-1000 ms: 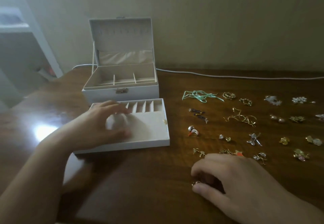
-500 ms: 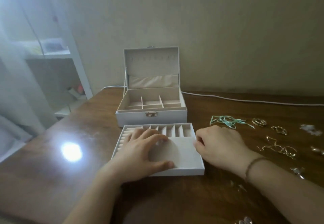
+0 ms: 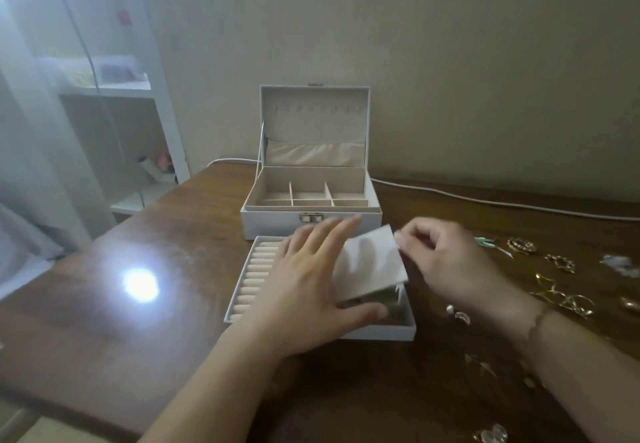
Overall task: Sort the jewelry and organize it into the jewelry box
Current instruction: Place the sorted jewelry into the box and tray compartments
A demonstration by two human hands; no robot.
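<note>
Left hand (image 3: 304, 290) fingers flat on padded tray (image 3: 242, 290), right hand (image 3: 446, 262) pinching flat rectangular flap (image 3: 370, 266)

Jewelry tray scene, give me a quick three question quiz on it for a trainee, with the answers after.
1. True or false: the jewelry box behind the tray stands with its lid open.
2. Which hand lifts the flap on the tray? A. left B. right
3. Fill in: the loose jewelry lies on the table to the tray's ____ side.

Key
1. True.
2. B: the right hand pinches the flap's edge; the left hand lies flat on the tray.
3. Right.
</note>
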